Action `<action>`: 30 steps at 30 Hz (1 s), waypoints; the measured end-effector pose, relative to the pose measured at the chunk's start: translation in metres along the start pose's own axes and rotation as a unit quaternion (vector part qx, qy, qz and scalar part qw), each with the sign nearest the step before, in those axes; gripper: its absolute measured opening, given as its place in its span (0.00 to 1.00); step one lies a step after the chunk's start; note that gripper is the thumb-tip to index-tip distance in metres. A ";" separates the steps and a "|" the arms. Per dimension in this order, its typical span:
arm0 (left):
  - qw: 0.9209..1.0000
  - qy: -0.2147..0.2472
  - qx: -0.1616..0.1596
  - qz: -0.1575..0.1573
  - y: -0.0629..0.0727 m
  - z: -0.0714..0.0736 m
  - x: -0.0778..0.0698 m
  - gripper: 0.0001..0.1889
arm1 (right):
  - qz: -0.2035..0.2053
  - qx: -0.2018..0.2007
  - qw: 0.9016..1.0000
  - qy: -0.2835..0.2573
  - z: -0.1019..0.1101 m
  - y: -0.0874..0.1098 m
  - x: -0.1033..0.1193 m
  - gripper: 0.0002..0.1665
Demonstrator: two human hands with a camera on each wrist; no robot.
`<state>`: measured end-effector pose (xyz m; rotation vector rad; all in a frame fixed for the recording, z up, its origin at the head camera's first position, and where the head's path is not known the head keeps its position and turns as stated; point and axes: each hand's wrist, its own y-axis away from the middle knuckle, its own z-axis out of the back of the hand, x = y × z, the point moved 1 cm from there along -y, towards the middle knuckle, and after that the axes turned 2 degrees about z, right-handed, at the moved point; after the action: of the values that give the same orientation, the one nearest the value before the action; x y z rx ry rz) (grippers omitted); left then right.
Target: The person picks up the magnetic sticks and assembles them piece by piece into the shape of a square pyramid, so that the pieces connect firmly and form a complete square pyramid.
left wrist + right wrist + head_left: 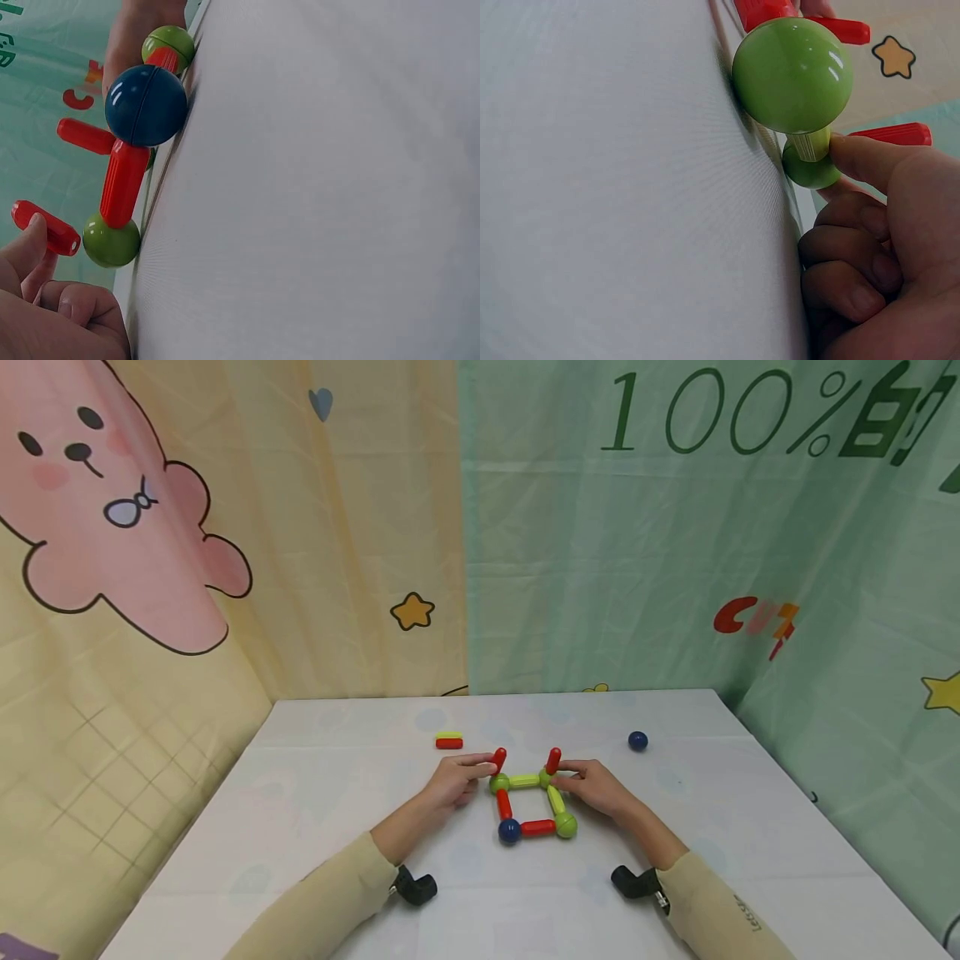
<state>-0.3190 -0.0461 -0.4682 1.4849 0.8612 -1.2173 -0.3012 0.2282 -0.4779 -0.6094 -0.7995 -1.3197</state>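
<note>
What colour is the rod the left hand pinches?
The rod is red; best view: left wrist.

"Where does the head view look from?"

"High on the near side, facing forward and down, far enough back to take in the white tabletop and both sleeves."

"And the left wrist?"

"Low and close, tipped so the tabletop fills the right side. It faces forward and rightward past the blue ball to the green curtain; its red print shows in the head view too."

"The right one?"

"Also low, closer still, tipped oppositely, facing forward and leftward past the near green ball. It shares the orange star with the head view."

"Do the wrists overlap?"

"Yes, on the ball-and-rod frame, from opposite sides."
</note>
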 end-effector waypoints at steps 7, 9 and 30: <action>1.000 0.004 0.009 0.000 -0.001 -0.005 -0.001 0.20 | 0.003 -0.001 1.000 0.006 -0.001 0.000 0.001 0.29; 1.000 0.007 0.011 0.000 0.000 -0.006 -0.001 0.20 | 0.003 -0.001 1.000 0.005 -0.001 -0.001 0.001 0.29; 1.000 0.010 0.027 -0.007 0.004 -0.003 0.001 0.20 | -0.004 -0.003 1.000 0.000 -0.002 0.001 0.002 0.28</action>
<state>-0.3140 -0.0448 -0.4682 1.5390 0.8600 -1.2470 -0.2994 0.2257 -0.4771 -0.6113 -0.8001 -1.3298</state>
